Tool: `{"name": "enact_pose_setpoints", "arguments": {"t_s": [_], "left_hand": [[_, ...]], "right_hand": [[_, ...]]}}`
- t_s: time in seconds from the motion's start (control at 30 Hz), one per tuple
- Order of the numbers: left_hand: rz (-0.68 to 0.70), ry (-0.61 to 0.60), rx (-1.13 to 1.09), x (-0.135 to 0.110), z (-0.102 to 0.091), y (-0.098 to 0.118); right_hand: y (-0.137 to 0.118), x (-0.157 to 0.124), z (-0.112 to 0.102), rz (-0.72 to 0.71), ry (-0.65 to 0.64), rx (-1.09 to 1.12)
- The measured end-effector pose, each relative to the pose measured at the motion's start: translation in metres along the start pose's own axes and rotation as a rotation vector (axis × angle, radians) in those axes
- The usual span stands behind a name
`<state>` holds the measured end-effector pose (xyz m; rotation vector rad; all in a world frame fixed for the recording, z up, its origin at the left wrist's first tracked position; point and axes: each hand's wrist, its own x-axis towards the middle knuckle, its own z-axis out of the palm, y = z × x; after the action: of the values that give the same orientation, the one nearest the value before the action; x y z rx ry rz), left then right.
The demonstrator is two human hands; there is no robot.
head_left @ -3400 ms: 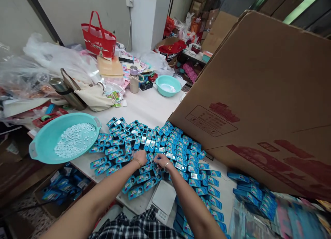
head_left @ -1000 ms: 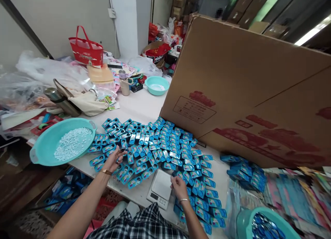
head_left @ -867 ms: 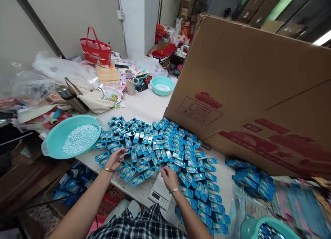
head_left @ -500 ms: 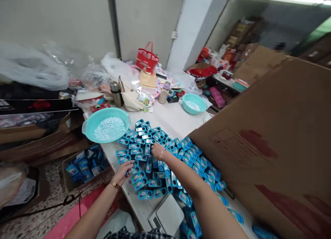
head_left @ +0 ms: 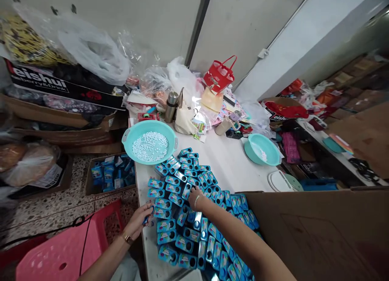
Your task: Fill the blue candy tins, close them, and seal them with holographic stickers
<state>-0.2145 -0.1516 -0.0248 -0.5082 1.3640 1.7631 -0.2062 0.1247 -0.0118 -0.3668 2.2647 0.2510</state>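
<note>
Many small blue tins (head_left: 167, 225), most with a dark round opening on top, stand packed in rows on the white table (head_left: 225, 155). My left hand (head_left: 138, 221) is at the table's left edge beside the tins, fingers closed around a small blue piece (head_left: 147, 219) that is mostly hidden. Over the middle of the tins, my right hand (head_left: 195, 196) reaches down with bent fingers. Its fingertips are at the tops of the tins, and what they pinch, if anything, is hidden. A turquoise basin (head_left: 127, 145) holding small white tablets stands just beyond the tins.
Another turquoise basin (head_left: 249, 151) sits at the far right of the table. A big cardboard box (head_left: 319, 232) borders the tins on the right. Below on the left are a pink stool (head_left: 60, 248) and a carton of blue packs (head_left: 89, 177). A steel flask (head_left: 172, 106) stands behind.
The view has turned left and down, so everything appears shifted. My left hand has drawn slightly away from the tins, holding the blue piece. My right hand stays over the middle tins.
</note>
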Motion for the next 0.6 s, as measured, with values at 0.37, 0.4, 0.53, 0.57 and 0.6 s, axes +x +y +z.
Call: {"name": "enact_pose_setpoints", "arguments": {"t_s": [0.37, 0.4, 0.53, 0.57, 0.6], "left_hand": [[-0.041, -0.017, -0.074, 0.008, -0.007, -0.007], [-0.048, -0.014, -0.083, 0.008, -0.007, -0.007], [-0.059, 0.000, -0.109, 0.006, -0.007, -0.008], [-0.059, 0.002, -0.113, 0.007, -0.007, -0.008], [-0.060, 0.004, -0.116, 0.007, -0.007, -0.008]], "right_hand": [[0.006, 0.018, 0.008, -0.008, -0.161, 0.107], [0.008, 0.021, 0.008, -0.004, -0.181, 0.114], [0.012, 0.032, 0.007, 0.022, -0.241, 0.139], [0.012, 0.035, 0.007, 0.034, -0.247, 0.147], [0.012, 0.037, 0.008, 0.048, -0.250, 0.156]]}}
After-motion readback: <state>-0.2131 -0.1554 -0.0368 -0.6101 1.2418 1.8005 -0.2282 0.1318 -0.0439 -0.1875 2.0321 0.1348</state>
